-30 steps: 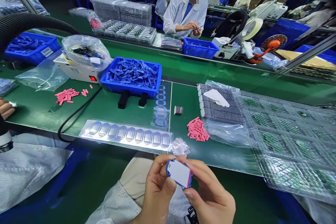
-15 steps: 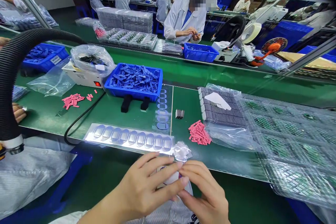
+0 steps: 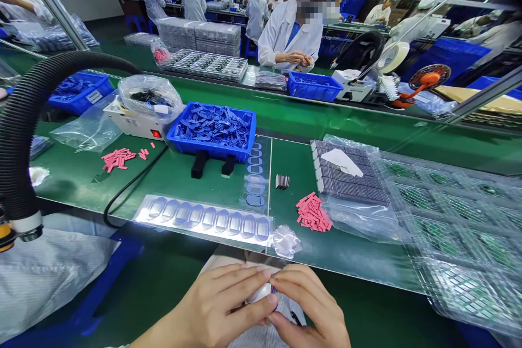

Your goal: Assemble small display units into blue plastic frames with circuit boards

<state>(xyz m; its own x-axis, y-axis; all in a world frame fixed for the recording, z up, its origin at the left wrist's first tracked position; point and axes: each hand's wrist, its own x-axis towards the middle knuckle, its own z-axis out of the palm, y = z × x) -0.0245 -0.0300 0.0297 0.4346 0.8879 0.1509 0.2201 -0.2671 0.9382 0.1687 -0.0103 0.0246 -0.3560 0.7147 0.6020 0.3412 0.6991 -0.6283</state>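
My left hand [image 3: 218, 304] and my right hand [image 3: 312, 304] meet in front of the table's near edge. Their fingertips close together around a small whitish piece [image 3: 259, 293] with a bit of red and blue at its right side. Fingers cover most of it, so its kind is unclear. Just beyond my fingers, a crumpled clear plastic film [image 3: 286, 242] lies at the table edge. To its left runs a strip of oval clear stickers [image 3: 209, 218] on a shiny backing, and a second, smaller sticker strip [image 3: 255, 185] stands upright to it.
Pink strips [image 3: 314, 212] lie in a pile near a stack of dark slotted parts [image 3: 354, 176]. Clear trays with green boards [image 3: 460, 228] fill the right. A blue bin [image 3: 212, 130] holds blue parts. At left, a black hose [image 3: 18, 136] arches over the table. A co-worker [image 3: 291, 32] sits opposite.
My hands have drawn slightly down and stay closed on the small piece. The view has shifted a little. At the far left, another person's hand has left the table.
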